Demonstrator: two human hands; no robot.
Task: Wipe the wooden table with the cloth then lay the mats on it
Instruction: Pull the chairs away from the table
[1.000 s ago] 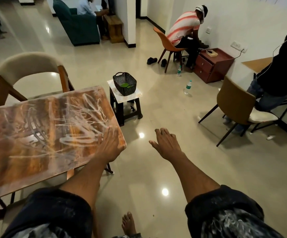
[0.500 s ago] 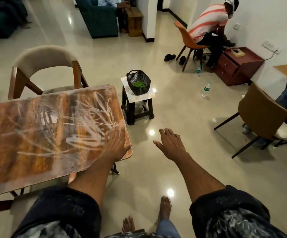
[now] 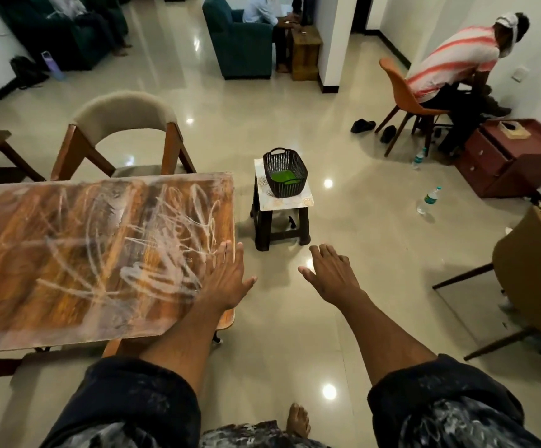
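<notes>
Closer to stool now. Left hand (image 3: 225, 281) flat on chalk-smeared wooden surface (image 3: 68, 253), right hand (image 3: 329, 276) spread, empty. Green cloth (image 3: 280, 177) in basket (image 3: 285, 173); wiping unstarted, mats unseen.

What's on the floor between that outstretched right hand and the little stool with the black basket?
Nothing: in the head view, only bare glossy floor with a light reflection lies between the right hand and the stool carrying the basket.

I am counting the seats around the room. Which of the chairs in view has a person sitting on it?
The orange chair at the far right wall: a person in a striped shirt sits on it. The beige-backed chair behind the table and the tan chair stand empty.
</notes>
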